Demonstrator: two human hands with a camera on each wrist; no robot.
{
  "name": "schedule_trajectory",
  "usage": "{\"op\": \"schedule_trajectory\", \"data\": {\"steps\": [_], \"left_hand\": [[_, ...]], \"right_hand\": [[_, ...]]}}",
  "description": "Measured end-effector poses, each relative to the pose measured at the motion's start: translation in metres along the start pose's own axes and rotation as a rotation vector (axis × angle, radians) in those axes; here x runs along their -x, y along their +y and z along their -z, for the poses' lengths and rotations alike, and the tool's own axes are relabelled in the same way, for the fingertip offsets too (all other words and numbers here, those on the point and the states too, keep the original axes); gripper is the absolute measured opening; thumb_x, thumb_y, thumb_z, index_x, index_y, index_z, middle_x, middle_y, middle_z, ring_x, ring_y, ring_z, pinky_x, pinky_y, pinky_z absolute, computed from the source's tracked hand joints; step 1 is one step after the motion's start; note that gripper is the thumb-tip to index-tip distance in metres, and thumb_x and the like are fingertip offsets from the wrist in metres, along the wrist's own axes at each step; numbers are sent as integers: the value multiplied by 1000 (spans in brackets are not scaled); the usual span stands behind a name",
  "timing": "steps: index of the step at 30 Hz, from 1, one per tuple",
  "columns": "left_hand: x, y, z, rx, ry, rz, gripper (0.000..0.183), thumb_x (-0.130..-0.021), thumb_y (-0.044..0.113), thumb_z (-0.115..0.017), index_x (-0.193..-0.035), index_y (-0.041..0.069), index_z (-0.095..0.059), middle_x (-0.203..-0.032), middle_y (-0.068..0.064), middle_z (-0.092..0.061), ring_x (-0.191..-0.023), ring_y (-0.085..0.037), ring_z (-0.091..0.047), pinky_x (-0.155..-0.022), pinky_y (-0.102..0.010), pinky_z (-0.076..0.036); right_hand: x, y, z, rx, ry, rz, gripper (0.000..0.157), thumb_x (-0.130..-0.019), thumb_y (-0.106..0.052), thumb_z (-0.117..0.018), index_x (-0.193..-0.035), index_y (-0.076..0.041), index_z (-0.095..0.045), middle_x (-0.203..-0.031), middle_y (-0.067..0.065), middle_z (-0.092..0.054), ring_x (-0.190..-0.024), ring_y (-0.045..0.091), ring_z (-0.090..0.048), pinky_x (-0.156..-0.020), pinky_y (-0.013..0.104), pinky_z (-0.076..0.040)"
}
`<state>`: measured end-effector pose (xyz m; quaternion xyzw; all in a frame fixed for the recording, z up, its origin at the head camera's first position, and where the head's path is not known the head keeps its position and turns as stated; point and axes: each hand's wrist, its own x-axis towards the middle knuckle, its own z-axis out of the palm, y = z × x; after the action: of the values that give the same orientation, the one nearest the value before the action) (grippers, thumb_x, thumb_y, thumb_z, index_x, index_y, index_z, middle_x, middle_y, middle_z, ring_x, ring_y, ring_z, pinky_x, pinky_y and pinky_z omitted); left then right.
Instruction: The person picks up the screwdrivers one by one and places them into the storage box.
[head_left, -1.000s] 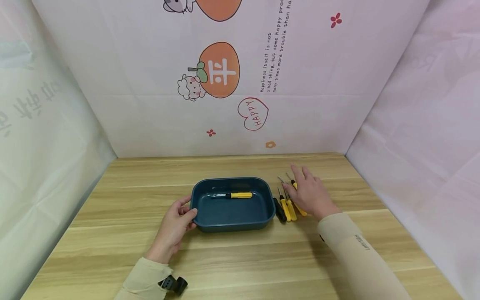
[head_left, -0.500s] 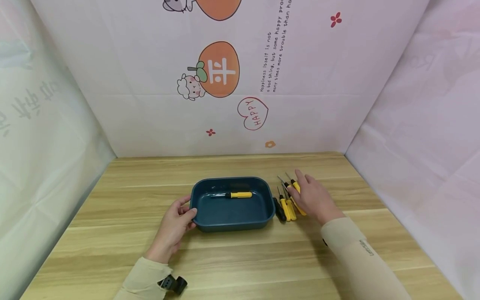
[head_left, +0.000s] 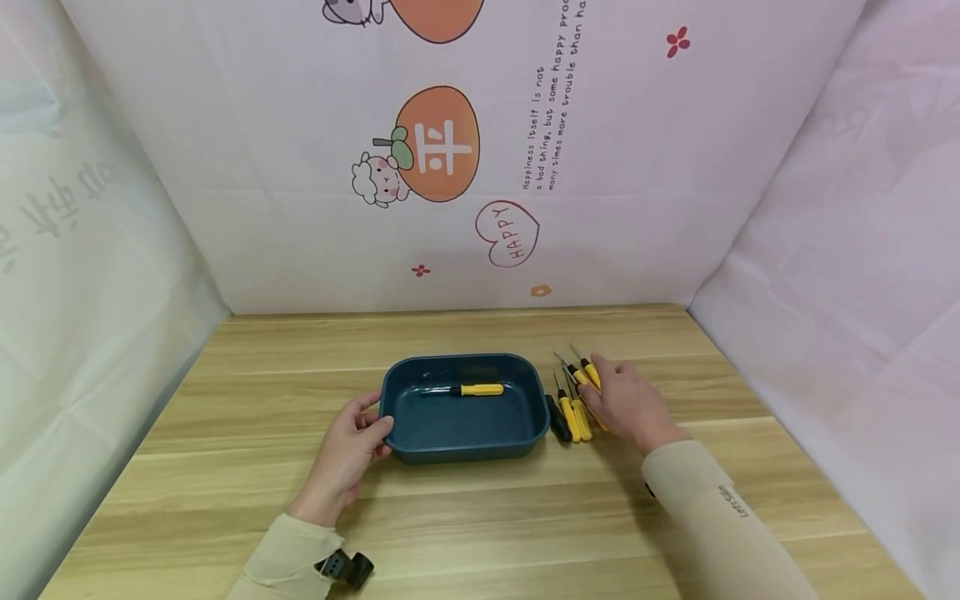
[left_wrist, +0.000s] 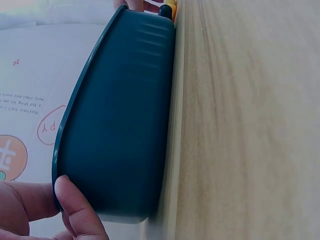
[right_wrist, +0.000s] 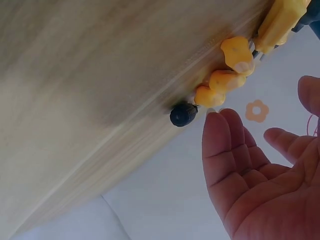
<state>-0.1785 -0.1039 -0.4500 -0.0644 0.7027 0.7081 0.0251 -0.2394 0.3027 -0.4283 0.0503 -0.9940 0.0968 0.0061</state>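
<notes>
A dark blue rectangular tub stands on the table, with one yellow-handled screwdriver lying inside. My left hand grips the tub's left end, thumb on the near side and fingers round the far side of the rim, as the left wrist view also shows. Right of the tub lie several yellow-handled screwdrivers and a black handle. Over the right part of this group is my right hand, fingertips beside the yellow handles. In the right wrist view its fingers are extended and the thumb is apart.
The wood-grain table is enclosed by a printed white back sheet and white side sheets. The tub's right end is close beside the black handle. A black device is strapped at the left wrist.
My right hand has drawn back slightly toward me and its fingers have come down close to the screwdrivers. The left hand and the tub have stayed in place.
</notes>
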Motion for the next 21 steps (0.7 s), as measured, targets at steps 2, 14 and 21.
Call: {"op": "schedule_trajectory", "data": {"steps": [2, 14, 21], "left_hand": [[3, 2, 1, 0, -2, 8, 52, -105, 5, -57, -155, 6, -43, -114, -11, -43, -80, -17, -55, -68, -21, -54], [10, -5, 8, 2, -23, -7, 52, -105, 6, -58, -155, 6, -43, -113, -10, -44, -80, -16, -55, -67, -21, -54], [10, -6, 7, -12, -6, 2, 52, -105, 7, -58, -155, 7, -43, -117, -12, -45, -84, -18, -56, -68, -21, -54]], "right_hand": [[3, -1, 1, 6, -16, -2, 68, -109, -42, -48, -162, -3, -29, -145, 41, -45, -126, 57, -54, -101, 69, -47], [18, -7, -8, 31, -13, -14, 62, -108, -35, -52, -156, 1, -37, -134, 36, -57, -120, 51, -59, -98, 65, -50], [17, -5, -10, 31, -28, -18, 47, -107, -33, -55, -138, 1, -51, -110, 22, -65, -92, 33, -63, -79, 53, -55]]}}
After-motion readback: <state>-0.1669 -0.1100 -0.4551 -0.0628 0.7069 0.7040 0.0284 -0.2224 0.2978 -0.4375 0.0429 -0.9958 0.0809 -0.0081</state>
